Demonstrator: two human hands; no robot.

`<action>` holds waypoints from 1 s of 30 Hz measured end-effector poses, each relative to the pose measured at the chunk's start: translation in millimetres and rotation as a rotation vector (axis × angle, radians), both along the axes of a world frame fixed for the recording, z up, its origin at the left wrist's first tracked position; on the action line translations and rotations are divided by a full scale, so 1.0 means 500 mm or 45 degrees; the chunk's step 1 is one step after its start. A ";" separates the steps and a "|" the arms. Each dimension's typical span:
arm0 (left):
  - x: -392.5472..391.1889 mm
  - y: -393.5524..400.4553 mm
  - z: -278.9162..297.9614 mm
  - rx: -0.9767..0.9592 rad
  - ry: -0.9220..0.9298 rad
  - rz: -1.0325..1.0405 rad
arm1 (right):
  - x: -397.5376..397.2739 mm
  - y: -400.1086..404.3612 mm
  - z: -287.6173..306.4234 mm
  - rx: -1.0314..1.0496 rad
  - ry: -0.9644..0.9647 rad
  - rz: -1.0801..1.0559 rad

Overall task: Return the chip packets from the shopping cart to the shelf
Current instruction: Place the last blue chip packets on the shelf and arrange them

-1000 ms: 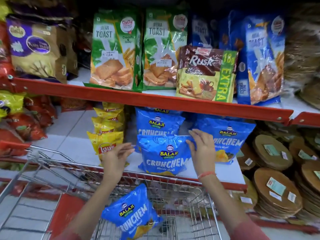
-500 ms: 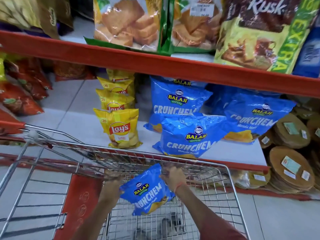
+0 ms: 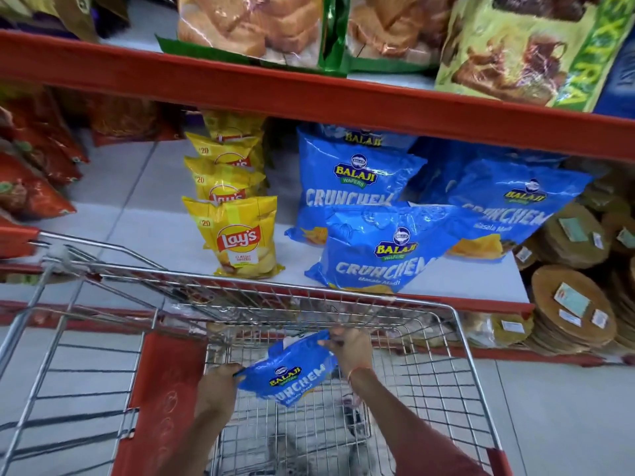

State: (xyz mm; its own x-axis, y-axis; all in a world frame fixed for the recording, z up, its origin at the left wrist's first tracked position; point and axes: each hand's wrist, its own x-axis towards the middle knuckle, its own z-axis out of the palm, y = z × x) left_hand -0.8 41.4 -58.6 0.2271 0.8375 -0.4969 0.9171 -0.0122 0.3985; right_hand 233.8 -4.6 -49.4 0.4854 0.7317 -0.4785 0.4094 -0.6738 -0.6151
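A blue Balaji Crunchem chip packet (image 3: 292, 372) hangs inside the wire shopping cart (image 3: 460, 341), held between both hands. My left hand (image 3: 218, 389) grips its lower left corner. My right hand (image 3: 352, 348) pinches its upper right edge. On the white shelf (image 3: 144, 214) behind the cart stand more blue Crunchem packets (image 3: 381, 249), one at the front edge and others behind it. A row of yellow Lay's packets (image 3: 240, 235) stands to their left.
A red shelf rail (image 3: 309, 101) runs overhead with toast and rusk packs (image 3: 515, 56) above it. Red snack bags (image 3: 31, 173) sit at the left. Stacks of round brown packs (image 3: 570, 314) fill the right. The cart's red flap (image 3: 161, 389) lies at the left.
Both hands left the shelf and dropped into the cart, where they took hold of the blue packet. The view tilted down and closer to the cart.
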 end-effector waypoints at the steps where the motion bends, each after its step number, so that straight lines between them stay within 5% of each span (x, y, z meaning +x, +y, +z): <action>1: 0.000 -0.005 0.016 0.047 -0.035 0.018 | 0.006 -0.016 0.010 0.045 0.010 -0.015; 9: 0.035 -0.043 0.203 0.484 -0.298 0.022 | 0.079 -0.143 0.142 0.486 -0.069 -0.002; 21: 0.265 -0.113 0.444 0.889 -0.777 -0.083 | 0.294 -0.237 0.377 1.064 -0.059 -0.402; 30: 0.505 -0.099 0.510 0.969 -0.884 -0.237 | 0.496 -0.217 0.465 1.262 -0.035 -0.722</action>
State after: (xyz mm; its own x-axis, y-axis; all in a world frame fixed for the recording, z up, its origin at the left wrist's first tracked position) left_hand 251.9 -8.3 196.2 0.4181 0.7972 0.4355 0.4477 -0.5980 0.6648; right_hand 482.0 -113.3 182.8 0.8676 0.4538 0.2034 0.2226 0.0114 -0.9748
